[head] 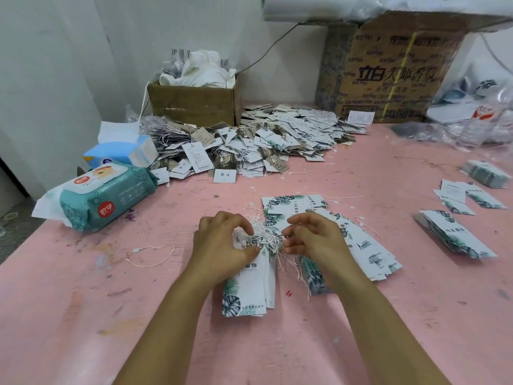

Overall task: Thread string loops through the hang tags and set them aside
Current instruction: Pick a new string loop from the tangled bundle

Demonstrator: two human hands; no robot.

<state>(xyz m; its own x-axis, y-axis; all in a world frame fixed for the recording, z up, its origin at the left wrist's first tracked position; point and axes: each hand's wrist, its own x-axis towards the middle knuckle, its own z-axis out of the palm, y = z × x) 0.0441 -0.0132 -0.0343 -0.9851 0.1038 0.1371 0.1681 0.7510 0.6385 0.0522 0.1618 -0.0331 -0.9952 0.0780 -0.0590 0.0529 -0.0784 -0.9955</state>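
Near the centre of the pink bench, a stack of white card hang tags printed with green leaves is held at its upper end by the left hand. That hand's fingers are curled and its thumb is pressed onto the top tag. Just at 3 o'clock of that hand, a tangle of thin white string loops is bunched over the tags' upper ends. The right hand is curled, with its fingertips drawn together in the tangle. Strings appear to be pinched, though whether a single loop has been picked out cannot be told. More leaf-printed tags are fanned out at 3 o'clock of the right hand.

The threading step is judged to be in hand, with a loop being separated for the top tag. Next, one string must be freed from the bunch and passed through the tag's hole, which is hidden by the strings, with the stack held steady. A large heap of strung tags at 12 o'clock suggests where finished ones are set aside.
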